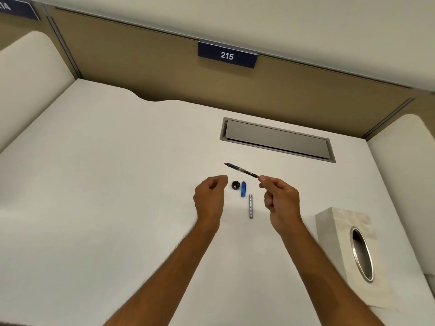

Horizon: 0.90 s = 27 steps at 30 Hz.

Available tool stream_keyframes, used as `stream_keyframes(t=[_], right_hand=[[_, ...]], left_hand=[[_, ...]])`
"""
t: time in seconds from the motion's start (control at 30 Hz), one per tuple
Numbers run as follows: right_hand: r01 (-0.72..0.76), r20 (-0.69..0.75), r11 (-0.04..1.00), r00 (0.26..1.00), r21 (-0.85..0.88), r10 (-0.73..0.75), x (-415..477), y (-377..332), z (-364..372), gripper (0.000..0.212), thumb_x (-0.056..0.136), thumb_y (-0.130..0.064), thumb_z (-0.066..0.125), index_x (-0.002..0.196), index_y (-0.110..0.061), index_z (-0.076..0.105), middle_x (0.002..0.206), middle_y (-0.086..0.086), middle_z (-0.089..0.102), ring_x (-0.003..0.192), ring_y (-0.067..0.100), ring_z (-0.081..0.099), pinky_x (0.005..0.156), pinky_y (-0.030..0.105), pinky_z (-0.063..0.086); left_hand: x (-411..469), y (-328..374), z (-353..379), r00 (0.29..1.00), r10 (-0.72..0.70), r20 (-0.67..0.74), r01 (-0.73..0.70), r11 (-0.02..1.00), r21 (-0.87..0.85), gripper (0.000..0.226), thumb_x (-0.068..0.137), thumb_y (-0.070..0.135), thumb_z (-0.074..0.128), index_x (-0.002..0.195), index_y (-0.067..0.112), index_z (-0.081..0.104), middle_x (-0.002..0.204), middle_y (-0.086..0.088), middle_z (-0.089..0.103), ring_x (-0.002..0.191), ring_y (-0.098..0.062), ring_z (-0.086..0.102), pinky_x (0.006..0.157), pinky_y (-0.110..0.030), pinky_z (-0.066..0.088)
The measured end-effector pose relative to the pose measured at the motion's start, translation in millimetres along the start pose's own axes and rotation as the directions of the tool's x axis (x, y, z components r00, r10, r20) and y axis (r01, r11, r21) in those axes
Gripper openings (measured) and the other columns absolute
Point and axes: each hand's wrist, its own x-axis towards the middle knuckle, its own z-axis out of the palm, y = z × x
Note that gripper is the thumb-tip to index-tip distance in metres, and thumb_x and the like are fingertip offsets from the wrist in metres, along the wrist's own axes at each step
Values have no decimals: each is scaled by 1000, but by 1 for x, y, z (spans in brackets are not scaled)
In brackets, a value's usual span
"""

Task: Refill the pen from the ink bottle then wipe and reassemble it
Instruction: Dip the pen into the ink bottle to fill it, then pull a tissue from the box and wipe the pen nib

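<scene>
My right hand (pixel 279 196) pinches the back end of the pen's inner section (pixel 240 169), a thin dark blue piece with its tip pointing up and to the left, above the desk. My left hand (pixel 210 192) hovers just left of the small dark ink bottle (pixel 235 184), fingers loosely curled with nothing visible in them. The bottle stands open on the white desk (pixel 117 184). Right beside it lies a blue pen cap (pixel 243 189). A silver-grey pen barrel (pixel 251 206) lies lengthwise a little nearer to me, between my two hands.
A white tissue box (pixel 346 241) with an oval metal-rimmed opening stands at the right front. A grey recessed cable flap (pixel 277 140) sits in the desk behind the pen. Tan partition walls enclose the back, with a blue sign reading 215 (pixel 227 55).
</scene>
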Motion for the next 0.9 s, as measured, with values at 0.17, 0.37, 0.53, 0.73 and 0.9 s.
stream_keyframes(t=[0.17, 0.37, 0.53, 0.73, 0.9], right_hand=[[-15, -81, 996, 996, 88, 22, -29, 12, -14, 10, 86, -8, 71, 95, -6, 77, 73, 5, 67, 45, 13, 30, 42, 24, 20], [-8, -84, 995, 996, 104, 17, -59, 27, -39, 9, 84, -13, 74, 92, -10, 78, 78, 10, 61, 49, 14, 27, 42, 22, 22], [-11, -36, 1000, 999, -13, 11, -76, 33, -60, 10, 80, -20, 78, 87, -12, 77, 74, 13, 54, 52, 15, 31, 44, 24, 25], [8, -35, 997, 999, -71, -10, -85, 26, -85, 5, 81, -17, 79, 83, -13, 76, 56, -4, 57, 47, 11, 37, 43, 21, 30], [60, -5, 993, 998, -106, -61, -89, 15, -114, 5, 83, -17, 76, 84, -11, 75, 64, -6, 65, 44, 4, 42, 43, 14, 33]], left_hand=[[-20, 3, 18, 981, -96, 168, 104, 994, -40, 22, 87, 33, 73, 101, 17, 78, 94, 6, 76, 92, -9, 66, 77, -23, 54], [-39, -2, 31, 950, -144, 278, 167, 984, -58, 20, 86, 30, 74, 96, 14, 79, 99, -5, 77, 92, -13, 68, 77, -27, 52], [-54, -6, 46, 932, -193, 307, 213, 977, -31, 18, 83, 23, 76, 97, 12, 79, 102, -7, 77, 100, -21, 69, 88, -35, 55], [-72, -11, 68, 930, -174, 325, 188, 982, -11, 10, 82, 20, 76, 88, 15, 80, 94, -2, 78, 96, -19, 69, 78, -30, 54], [-90, -18, 90, 924, -129, 360, 132, 991, 15, 11, 84, 23, 73, 91, 17, 80, 92, 3, 79, 98, -15, 70, 76, -28, 51]])
